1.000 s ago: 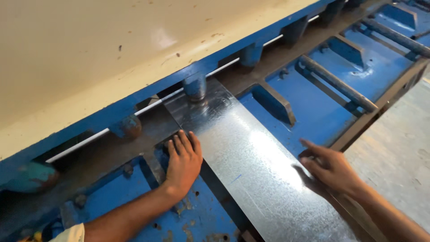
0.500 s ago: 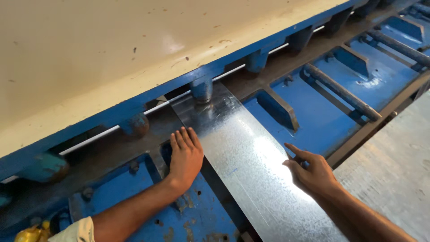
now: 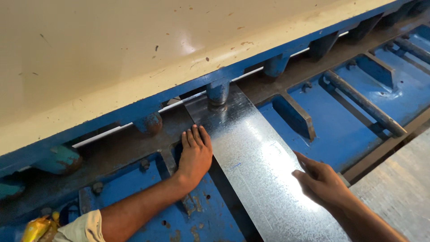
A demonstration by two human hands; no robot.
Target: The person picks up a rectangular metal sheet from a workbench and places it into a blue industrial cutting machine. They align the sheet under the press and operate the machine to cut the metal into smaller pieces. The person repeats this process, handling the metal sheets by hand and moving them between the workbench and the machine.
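Observation:
A long strip of shiny galvanised sheet metal [image 3: 255, 161] lies on the blue bed of a shearing machine, its far end under a blue hold-down foot [image 3: 218, 93]. My left hand [image 3: 195, 154] rests flat, fingers together, against the strip's left edge near the blade line. My right hand [image 3: 320, 179] lies on the strip's right edge further back, fingers extended and touching the metal. Neither hand grips anything.
The machine's cream upper guard [image 3: 134, 54] fills the top of the view, with more blue hold-down feet [image 3: 150, 123] along its lower edge. Blue support bars [image 3: 365, 103] and ribs [image 3: 293, 114] cross the bed at right. A grey floor [image 3: 403, 188] lies at lower right.
The view has shifted, so the strip and machine sit further right. My right hand has slid slightly forward along the strip's right edge. My left hand stays flat at the left edge.

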